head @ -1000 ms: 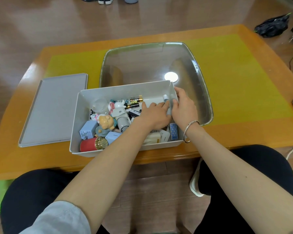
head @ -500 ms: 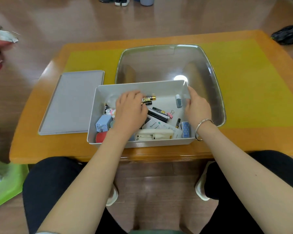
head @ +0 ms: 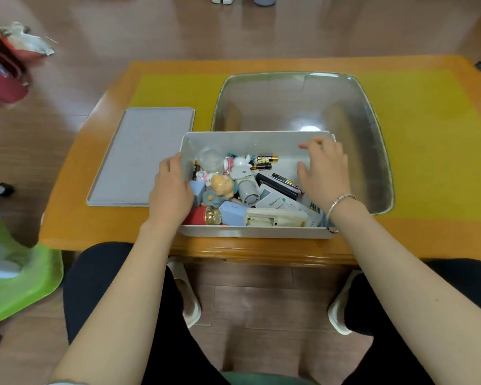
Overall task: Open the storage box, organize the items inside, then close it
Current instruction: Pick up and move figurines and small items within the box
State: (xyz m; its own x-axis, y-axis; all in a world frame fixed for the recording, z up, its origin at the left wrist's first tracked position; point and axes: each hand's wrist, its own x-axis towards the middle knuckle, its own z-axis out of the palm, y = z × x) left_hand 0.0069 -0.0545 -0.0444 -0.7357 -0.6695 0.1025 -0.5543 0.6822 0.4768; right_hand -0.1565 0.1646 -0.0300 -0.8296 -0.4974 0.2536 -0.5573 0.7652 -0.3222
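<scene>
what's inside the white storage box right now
The storage box holds jumbled small items: a bear figurine, red can, batteries. The left hand and right hand cover whatever lies beneath them.

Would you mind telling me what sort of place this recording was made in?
Probably a home living room: a low wooden coffee table on wood-plank flooring, a green plastic stool beside it, and slippers on the person's feet.
</scene>
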